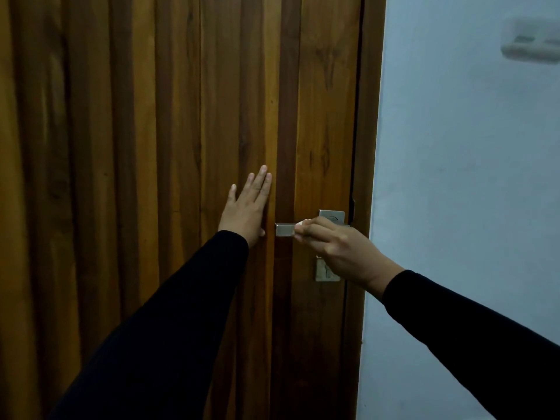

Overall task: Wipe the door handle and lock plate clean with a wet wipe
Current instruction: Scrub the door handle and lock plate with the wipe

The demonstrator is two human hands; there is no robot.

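A silver lever door handle [284, 229] sticks out to the left from a square metal rose [331, 215] on the brown wooden door [151, 147]. My right hand [336, 248] is curled round the middle of the handle with a white wet wipe [300, 223] pinched under its fingers; only a small edge of the wipe shows. Below my right hand a silver lock plate [325, 272] with a keyhole is partly hidden. My left hand [247, 207] lies flat on the door with straight fingers, just left of the handle's free end.
The door frame [368, 147] runs down the right edge of the door. A pale blue wall [469, 177] fills the right side, with a white fitting [530, 40] mounted high up. Both my arms wear black sleeves.
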